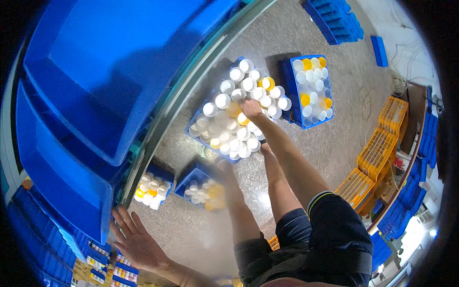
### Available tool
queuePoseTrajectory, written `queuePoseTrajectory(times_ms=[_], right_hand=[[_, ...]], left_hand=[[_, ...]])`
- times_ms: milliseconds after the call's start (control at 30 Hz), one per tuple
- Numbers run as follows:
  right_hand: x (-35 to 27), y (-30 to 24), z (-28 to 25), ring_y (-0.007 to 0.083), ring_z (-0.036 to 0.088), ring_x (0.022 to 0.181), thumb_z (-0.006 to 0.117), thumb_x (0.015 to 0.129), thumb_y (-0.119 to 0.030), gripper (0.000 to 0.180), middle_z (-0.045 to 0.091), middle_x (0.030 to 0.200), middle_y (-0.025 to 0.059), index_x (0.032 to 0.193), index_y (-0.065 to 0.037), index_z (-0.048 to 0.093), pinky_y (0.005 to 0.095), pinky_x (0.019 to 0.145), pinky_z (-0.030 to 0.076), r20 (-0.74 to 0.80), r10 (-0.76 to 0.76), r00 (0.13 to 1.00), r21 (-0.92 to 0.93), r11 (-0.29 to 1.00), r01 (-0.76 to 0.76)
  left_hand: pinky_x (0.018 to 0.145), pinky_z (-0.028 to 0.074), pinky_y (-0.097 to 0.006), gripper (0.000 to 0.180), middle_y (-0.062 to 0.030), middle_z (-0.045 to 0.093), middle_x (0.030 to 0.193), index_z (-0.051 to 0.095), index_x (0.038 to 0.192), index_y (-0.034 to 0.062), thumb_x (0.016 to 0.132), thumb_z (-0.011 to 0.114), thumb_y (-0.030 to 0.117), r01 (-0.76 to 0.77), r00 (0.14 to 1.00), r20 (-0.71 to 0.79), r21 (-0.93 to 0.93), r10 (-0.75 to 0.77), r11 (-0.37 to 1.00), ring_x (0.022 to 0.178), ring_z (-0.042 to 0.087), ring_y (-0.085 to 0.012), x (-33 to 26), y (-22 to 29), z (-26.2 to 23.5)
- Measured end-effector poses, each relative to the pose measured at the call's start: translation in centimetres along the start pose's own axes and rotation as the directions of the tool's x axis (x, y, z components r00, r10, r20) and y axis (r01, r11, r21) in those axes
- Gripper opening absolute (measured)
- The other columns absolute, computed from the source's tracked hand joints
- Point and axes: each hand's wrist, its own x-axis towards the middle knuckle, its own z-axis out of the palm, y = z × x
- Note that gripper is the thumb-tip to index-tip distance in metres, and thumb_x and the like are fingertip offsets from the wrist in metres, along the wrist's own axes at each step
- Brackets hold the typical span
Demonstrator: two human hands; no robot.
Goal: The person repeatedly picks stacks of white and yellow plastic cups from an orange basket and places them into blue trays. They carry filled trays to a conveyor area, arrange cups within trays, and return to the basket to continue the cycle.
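My right hand reaches into the middle of a large group of white plastic cups. Its fingers are curled against the rim of one of them and partly hidden. A few yellow cups stand among the white ones. They fill a blue crate on the floor, of which only the edges show. My left hand is held out at the lower left, fingers spread and nothing in it. It is beside the corner of a big blue bin.
Another blue crate of white and yellow cups stands right of the first. Two smaller blue crates with cups lie nearer, the closest being the blurred one. A metal rail borders large blue bins. Yellow slatted crates line the right.
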Motion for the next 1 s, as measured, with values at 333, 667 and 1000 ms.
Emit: queuePoseTrajectory(times_ms=[333,667,1000], right_hand=[[-0.8,1.5,-3.4,0.0334,0.066,0.098,0.043,0.098,-0.032,0.035,0.069,0.103,0.0166,0.098,-0.006,0.067,0.0427,0.082,0.053,0.121,0.178,0.977,0.095,0.977,-0.19],[2.2,0.7,2.7,0.0248,0.069,0.068,0.054,0.087,-0.021,0.023,0.07,0.074,0.0082,0.073,-0.014,0.071,0.0426,0.061,0.052,-0.073,-0.177,0.982,-0.257,0.954,0.153],[1.1,2.0,1.8,0.025,0.071,0.08,0.054,0.088,-0.013,0.014,0.071,0.085,0.0122,0.091,-0.007,0.066,0.0399,0.067,0.057,-0.011,-0.068,0.998,-0.084,0.994,0.067]], left_hand=[[0.119,0.024,-0.055,0.071,-0.0325,0.022,0.149,0.016,0.143,-0.0116,0.097,0.058,0.023,0.26,0.965,0.14,-0.609,-0.221,0.749,0.144,0.018,-0.0436,1.5,3.1,-1.6],[0.121,0.021,-0.05,0.065,-0.0286,0.032,0.146,0.017,0.145,-0.007,0.1,0.053,0.023,0.27,0.956,0.078,-0.617,-0.284,0.739,0.144,0.025,-0.0366,1.9,2.3,-3.0],[0.12,0.025,-0.053,0.068,-0.0249,0.03,0.142,0.011,0.144,-0.0055,0.098,0.056,0.016,0.246,0.961,0.066,-0.647,-0.269,0.721,0.141,0.028,-0.0387,2.5,3.3,-1.0]])
